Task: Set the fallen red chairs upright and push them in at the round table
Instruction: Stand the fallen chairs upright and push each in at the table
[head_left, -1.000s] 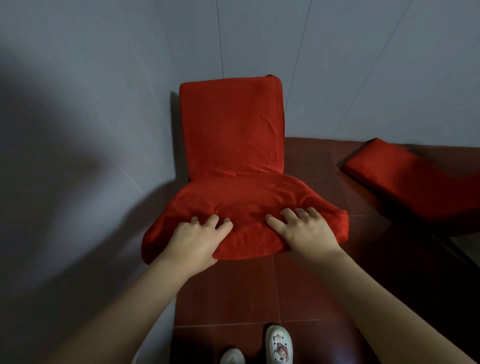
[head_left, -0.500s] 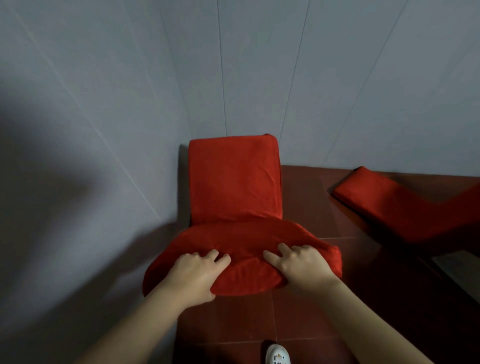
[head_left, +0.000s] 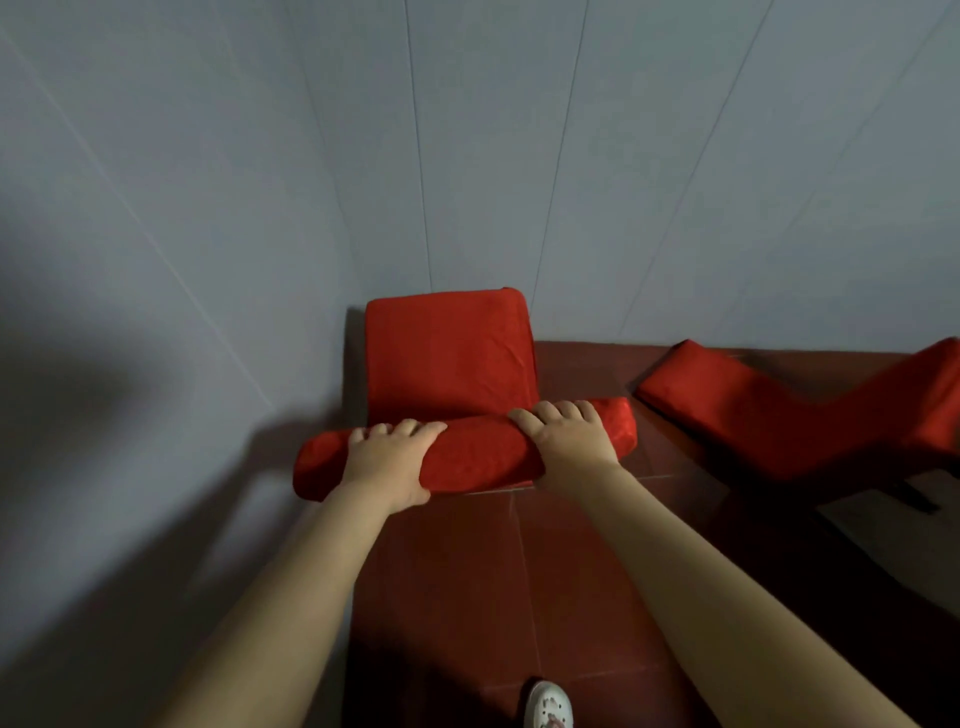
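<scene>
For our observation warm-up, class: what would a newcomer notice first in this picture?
The bright red chair in the corner against the grey wall stands out first, with the left hand and right hand gripping the front edge of its seat. To the right, a second red chair lies tipped over on the dark tiled floor.

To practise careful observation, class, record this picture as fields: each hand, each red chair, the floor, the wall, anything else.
wall: grey panels, meeting in a corner
floor: dark red tiles
near chair: red cover, backrest toward the corner
left hand: grips the near chair's front seat edge, fingers curled over it
right hand: grips the same edge, further right
second chair: red, lying tipped over on the floor to the right, untouched
shoe: white, at the bottom edge
</scene>
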